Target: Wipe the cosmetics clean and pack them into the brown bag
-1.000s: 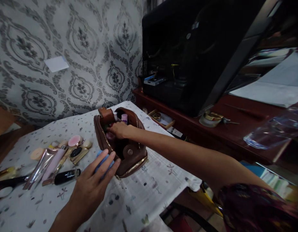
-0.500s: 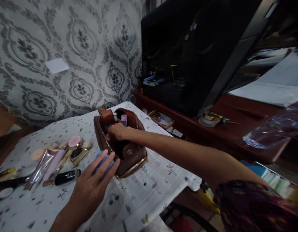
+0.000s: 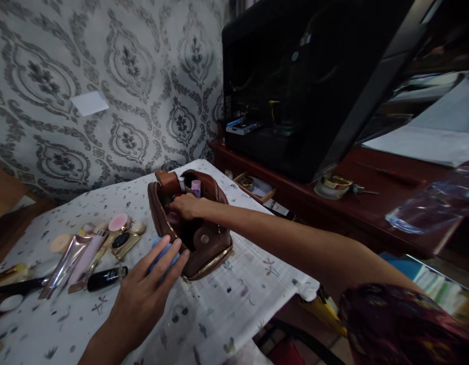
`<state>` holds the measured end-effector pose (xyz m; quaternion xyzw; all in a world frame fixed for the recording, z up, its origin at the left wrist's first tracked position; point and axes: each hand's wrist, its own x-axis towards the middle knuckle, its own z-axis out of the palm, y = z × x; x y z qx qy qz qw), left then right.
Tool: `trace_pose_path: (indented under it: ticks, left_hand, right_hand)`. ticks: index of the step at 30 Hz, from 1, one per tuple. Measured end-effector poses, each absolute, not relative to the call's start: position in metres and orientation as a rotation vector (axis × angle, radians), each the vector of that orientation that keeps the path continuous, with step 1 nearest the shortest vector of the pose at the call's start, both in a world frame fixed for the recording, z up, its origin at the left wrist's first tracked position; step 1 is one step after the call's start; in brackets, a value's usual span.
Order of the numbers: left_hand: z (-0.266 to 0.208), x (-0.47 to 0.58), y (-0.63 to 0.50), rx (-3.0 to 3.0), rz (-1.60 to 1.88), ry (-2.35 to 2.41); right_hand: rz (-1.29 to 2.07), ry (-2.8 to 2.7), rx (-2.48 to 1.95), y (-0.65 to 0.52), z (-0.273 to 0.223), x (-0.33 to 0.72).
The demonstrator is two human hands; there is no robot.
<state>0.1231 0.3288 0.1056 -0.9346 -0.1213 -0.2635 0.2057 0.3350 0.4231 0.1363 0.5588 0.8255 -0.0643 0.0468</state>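
Note:
A brown leather pouch (image 3: 215, 249) lies unzipped on the cloth-covered table, its mouth facing up. My right hand (image 3: 187, 206) reaches inside it with fingers bent downward; their tips are hidden, and what they grip cannot be made out. Beside that hand, a lilac-capped tube (image 3: 196, 186) and a small white-capped item (image 3: 182, 183) poke up in the pouch. My left hand (image 3: 149, 284) rests against the pouch's near left side, its fingers curved over a soft-looking blue piece (image 3: 158, 253), mostly covered, perhaps a sponge.
Left of the pouch lie cosmetics: a pink tube (image 3: 65, 263), a black bottle (image 3: 107, 278), a pink round compact (image 3: 119, 222) and several more. A large black screen (image 3: 280, 91) stands behind on a reddish-brown desk (image 3: 371, 203), with a clear plastic bottle (image 3: 428, 203). A small drawer (image 3: 257, 187) is pulled out.
My right hand shifts very slightly within the pouch. My left hand keeps its hold on the blue piece, and the cosmetics stay where they were.

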Motion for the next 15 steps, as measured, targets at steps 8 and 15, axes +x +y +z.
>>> trace_pose_path:
  ticks: [8,15]
  left_hand:
    - [0.106,0.123,0.329,-2.614,-0.745,-0.340]
    - [0.105,0.123,0.329,-2.608,-0.757,-0.344]
  right_hand:
    - [-0.175,2.488,1.805,0.428,0.129,0.324]
    - [-0.180,2.477,1.828,0.426,0.129,0.324]
